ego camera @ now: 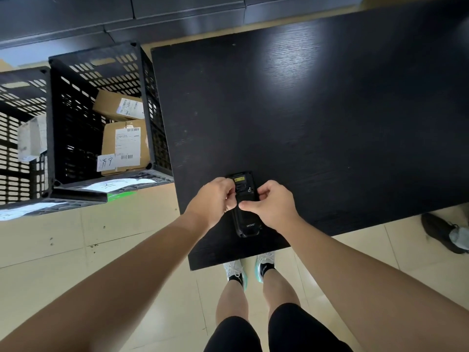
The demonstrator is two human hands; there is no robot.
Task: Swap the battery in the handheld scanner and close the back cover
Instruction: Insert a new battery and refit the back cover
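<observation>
Hands: left hand (215, 196) and right hand (271, 204) pinch the scanner's sides, each grip closed on it.
Scanner (245, 207): face down on the tabletop (330, 123), by its near edge.
Handling: probably light, rigid, smooth plastic; hold the side edges.
Cover: state unclear.

Table (330, 110) lies bare beyond the scanner (245, 212); crates (101, 72) flank its left edge.

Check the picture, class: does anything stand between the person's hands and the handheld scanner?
Nothing visible does. The left hand and right hand are already on the handheld scanner, which lies back up on the black table, one hand at each side.
</observation>
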